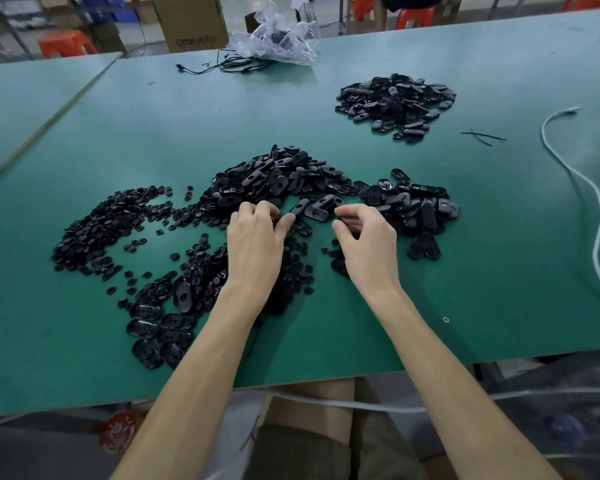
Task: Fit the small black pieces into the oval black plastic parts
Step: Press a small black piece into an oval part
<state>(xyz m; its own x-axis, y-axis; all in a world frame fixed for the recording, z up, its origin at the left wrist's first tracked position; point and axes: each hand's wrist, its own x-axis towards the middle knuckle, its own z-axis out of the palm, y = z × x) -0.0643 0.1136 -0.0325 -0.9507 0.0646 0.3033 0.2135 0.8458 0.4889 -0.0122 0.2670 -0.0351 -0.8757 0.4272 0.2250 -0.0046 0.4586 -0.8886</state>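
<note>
From the head view, a green counter [482, 271] carries the whole job. The small black pieces [94, 230] lie in a wide scatter on the left, thinning out toward the near middle under the forearms. The oval black parts [278, 178] are heaped in the centre just beyond the hands, and the heap runs on to the right. A separate far pile [395, 102] of the same ovals sits well apart on the far right, and a few more ovals [156, 327] lie near the left forearm.

The left hand [257, 240] hovers at the near edge of the centre heap, its fingers curled toward the thumb. Something dark shows at the grip, but whether it is pinched or merely lying beneath cannot be told. The right hand [366, 240] is just beside it, fingers likewise curled over the thumb with a dark shape between. That grip cannot be judged either.

At the far edge lie a crumpled clear plastic bag [278, 39] and a black cable [229, 65]. A white cord [596, 209] winds down the right side.
</note>
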